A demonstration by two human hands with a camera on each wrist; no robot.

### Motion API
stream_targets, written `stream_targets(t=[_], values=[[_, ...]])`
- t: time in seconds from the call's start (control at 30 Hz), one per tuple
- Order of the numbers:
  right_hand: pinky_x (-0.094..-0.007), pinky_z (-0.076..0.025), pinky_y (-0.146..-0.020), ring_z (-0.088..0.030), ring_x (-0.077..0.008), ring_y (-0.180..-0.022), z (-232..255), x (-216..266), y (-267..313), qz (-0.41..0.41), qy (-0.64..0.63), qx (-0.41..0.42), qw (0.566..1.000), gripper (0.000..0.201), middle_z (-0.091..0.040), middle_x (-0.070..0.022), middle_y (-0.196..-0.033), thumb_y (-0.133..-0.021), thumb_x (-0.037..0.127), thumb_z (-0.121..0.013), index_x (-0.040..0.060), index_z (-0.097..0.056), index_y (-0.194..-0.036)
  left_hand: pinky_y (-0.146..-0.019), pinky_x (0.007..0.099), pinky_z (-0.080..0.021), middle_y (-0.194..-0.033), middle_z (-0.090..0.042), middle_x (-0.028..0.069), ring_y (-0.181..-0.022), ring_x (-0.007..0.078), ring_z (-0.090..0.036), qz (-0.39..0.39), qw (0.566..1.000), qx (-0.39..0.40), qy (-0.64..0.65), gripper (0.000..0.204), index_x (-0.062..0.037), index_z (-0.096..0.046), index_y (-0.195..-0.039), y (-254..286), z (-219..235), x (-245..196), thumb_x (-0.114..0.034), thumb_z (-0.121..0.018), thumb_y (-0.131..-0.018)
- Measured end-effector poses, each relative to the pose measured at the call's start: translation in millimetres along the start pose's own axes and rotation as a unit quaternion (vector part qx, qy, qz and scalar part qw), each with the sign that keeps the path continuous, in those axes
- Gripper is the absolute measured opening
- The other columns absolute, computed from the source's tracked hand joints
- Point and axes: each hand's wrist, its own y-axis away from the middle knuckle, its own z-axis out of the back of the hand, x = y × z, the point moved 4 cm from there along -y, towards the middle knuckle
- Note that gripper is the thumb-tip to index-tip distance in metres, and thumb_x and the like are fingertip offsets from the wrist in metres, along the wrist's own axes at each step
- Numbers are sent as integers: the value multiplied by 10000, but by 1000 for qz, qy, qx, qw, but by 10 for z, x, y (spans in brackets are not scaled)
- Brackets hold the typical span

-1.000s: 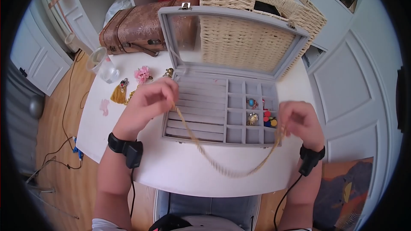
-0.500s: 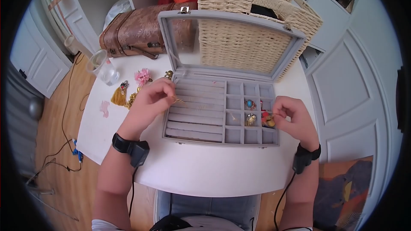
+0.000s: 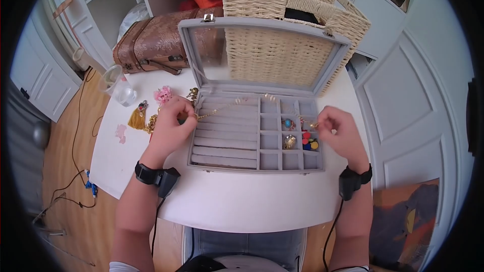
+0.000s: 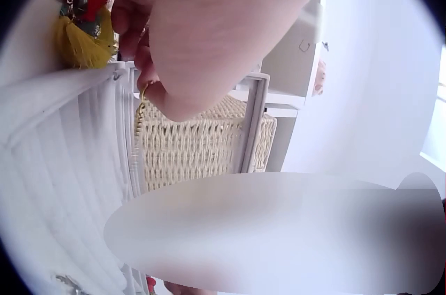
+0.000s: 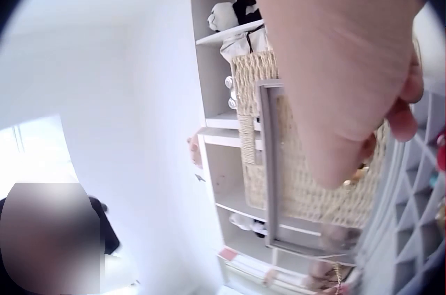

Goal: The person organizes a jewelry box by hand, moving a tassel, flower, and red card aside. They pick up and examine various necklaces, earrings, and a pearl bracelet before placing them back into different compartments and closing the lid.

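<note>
A thin gold chain necklace (image 3: 207, 115) stretches between both hands above an open grey jewelry box (image 3: 237, 169); its middle is blurred and arcs toward the lid. My left hand (image 3: 173, 123) pinches one end over the box's left side, and the gold links (image 4: 141, 118) hang from those fingertips in the left wrist view. Thumb and fingers of my right hand (image 3: 342, 133) pinch the other end at the box's right edge. Ring rolls fill the left half. Compartments on the right hold a turquoise piece (image 3: 288, 123), a shiny metal piece (image 3: 289, 142) and colourful round beads (image 3: 309, 142).
Left of the box lie a pink flower (image 3: 163, 94), a yellow tassel (image 3: 136, 117), a gold chain pile (image 3: 150, 124) and a pink scrap (image 3: 120, 133). Clear cups (image 3: 124, 95) stand behind them. A brown suitcase (image 3: 151, 45) and wicker basket (image 3: 277, 65) back the raised lid.
The necklace hung in a slack loop toward the person; its middle has swung up and away over the box. The right hand has risen slightly, and both hands keep hold of the ends.
</note>
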Motion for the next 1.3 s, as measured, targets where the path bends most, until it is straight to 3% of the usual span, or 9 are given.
stream_targets(t=[0.07, 0.17, 0.3, 0.37, 0.47, 0.97, 1.13, 1.2, 1.3], values=[[-238, -439, -688, -495, -55, -734, -10, -6, 5, 4, 138, 32, 990, 92, -553, 37, -848, -919, -16, -690, 38, -615, -920, -965, 316, -432, -1070, -563, 35, -1044, 176, -538, -22, 1000, 2, 20, 91, -58, -548, -850, 61, 37, -187, -61, -615, -911], [-239, -429, -683, -500, -54, -736, -30, 276, 108, 18, -185, 32, 982, 101, -526, 46, -824, -916, -3, -703, 33, -612, -940, -926, 308, -485, -1102, -618, 31, -1025, 173, -591, -84, 924, 84, 363, 97, -19, -580, -892, 61, 117, -253, -28, -676, -900], [-239, -433, -692, -474, -60, -728, 5, -44, -16, -14, -48, -9, 999, 105, -531, 42, -837, -898, -23, -698, 24, -612, -935, -921, 303, -488, -1061, -615, 56, -1015, 180, -588, -25, 1000, -5, -14, 99, -12, -568, -878, 14, -5, -64, -32, -665, -884], [-238, -426, -696, -456, -59, -737, -101, -4, -10, -3, 135, 78, 988, 98, -541, 43, -838, -898, -38, -682, 26, -609, -914, -908, 302, -494, -1051, -615, 62, -1002, 182, -591, -47, 998, 11, 28, 99, -9, -570, -877, 11, -7, -60, -30, -667, -885], [-241, -400, -677, -434, -59, -738, -121, 187, 36, 45, -27, 63, 997, 108, -524, 49, -812, -885, -44, -687, 31, -611, -897, -867, 302, -510, -1055, -616, 68, -964, 183, -597, -89, 992, 24, 90, 106, -7, -572, -876, 4, 15, -88, -25, -675, -895], [-234, -440, -694, -459, -48, -728, -53, 85, 20, -3, -10, 60, 998, 104, -546, 52, -800, -899, -53, -691, 36, -637, -908, -896, 293, -519, -1087, -628, 65, -1002, 158, -613, -32, 997, 25, 70, 78, -4, -629, -905, 15, 50, -82, -34, -701, -904], [-238, -430, -687, -497, -61, -734, 10, 245, 116, 33, -46, 268, 962, 79, -590, 54, -820, -910, -18, -702, 40, -649, -914, -882, 267, -469, -1093, -621, 54, -1010, 148, -588, -60, 885, 371, 275, 47, -6, -656, -890, 190, 66, -356, -3, -701, -880], [-241, -424, -686, -508, -65, -738, -56, 277, 132, 49, -58, 306, 949, 69, -598, 54, -830, -916, 0, -706, 41, -650, -913, -902, 289, -474, -1112, -633, 48, -1013, 145, -588, -77, 885, 372, 269, 66, -14, -668, -924, 207, -7, -426, 18, -690, -871], [-247, -407, -676, -502, -67, -735, -84, 208, 85, -36, -68, 96, 992, 78, -586, 54, -838, -924, 36, -708, 42, -634, -900, -850, 296, -422, -1040, -566, 25, -956, 154, -537, 35, 957, 65, 281, 43, -65, -624, -871, 68, 12, -154, -57, -653, -903]])
